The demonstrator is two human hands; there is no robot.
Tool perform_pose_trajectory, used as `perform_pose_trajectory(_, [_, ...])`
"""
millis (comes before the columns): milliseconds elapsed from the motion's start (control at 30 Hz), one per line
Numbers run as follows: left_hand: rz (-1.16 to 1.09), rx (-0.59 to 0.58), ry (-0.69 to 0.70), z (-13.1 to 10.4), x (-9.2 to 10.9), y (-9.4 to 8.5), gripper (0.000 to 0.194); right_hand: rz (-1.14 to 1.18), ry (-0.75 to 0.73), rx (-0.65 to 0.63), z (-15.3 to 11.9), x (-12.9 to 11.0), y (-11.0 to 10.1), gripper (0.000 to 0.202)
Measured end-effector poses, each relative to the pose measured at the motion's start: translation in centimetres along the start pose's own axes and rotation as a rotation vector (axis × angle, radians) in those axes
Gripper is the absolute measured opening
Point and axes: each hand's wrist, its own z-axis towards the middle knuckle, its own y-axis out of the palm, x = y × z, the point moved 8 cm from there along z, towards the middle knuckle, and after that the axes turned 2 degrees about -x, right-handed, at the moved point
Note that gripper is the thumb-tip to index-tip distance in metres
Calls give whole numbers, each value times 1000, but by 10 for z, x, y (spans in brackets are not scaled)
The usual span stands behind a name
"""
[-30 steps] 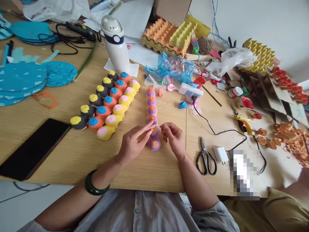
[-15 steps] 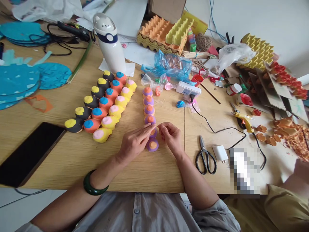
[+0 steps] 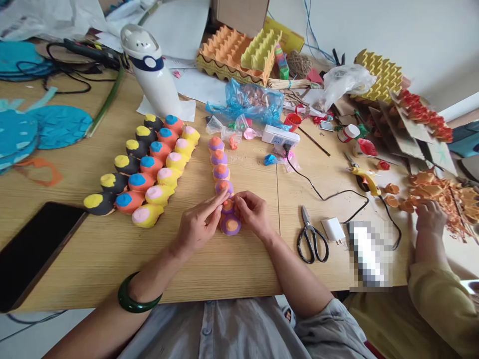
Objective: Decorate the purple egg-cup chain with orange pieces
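A single row of purple egg-carton cups point(image 3: 221, 172) with orange tops runs away from me at the middle of the table. My left hand point(image 3: 198, 224) is over the near end of this row, its fingers long and pressed together and the thumb close beneath them. A small reddish-orange spot shows at its fingertips; I cannot tell whether it is held. Close on the other side, my right hand point(image 3: 252, 212) makes a pinch with curled fingers, and what it holds is hidden. The nearest purple cup point(image 3: 231, 225) lies just below the hands.
Left of the row sit yellow cups point(image 3: 157, 193), orange cups point(image 3: 140, 182) and black cups point(image 3: 114, 182). A phone point(image 3: 41, 249) and a white bottle point(image 3: 155, 82) are farther left. Scissors point(image 3: 310, 239), a charger point(image 3: 333, 229), a power strip point(image 3: 280, 135) and a co-worker's hand point(image 3: 430, 218) are rightward.
The view has shifted, so the table items sit farther left. My hands have come closer together over the row. The co-worker's hand has reached forward to the orange pieces.
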Motion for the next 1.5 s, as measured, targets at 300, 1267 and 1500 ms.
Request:
perform_pose_trajectory(300, [-29,22,-36,2,-1,0,45,10,6,-15,0,6,4,34])
perform_pose_trajectory(1267, [-228,23,-274,4,-19,5,35,9,29,-16,0,3,3,39])
perform_pose_trajectory(1500, [-209,104,-384,-4,-33,-4,34,5,44,6,0,5,1,38])
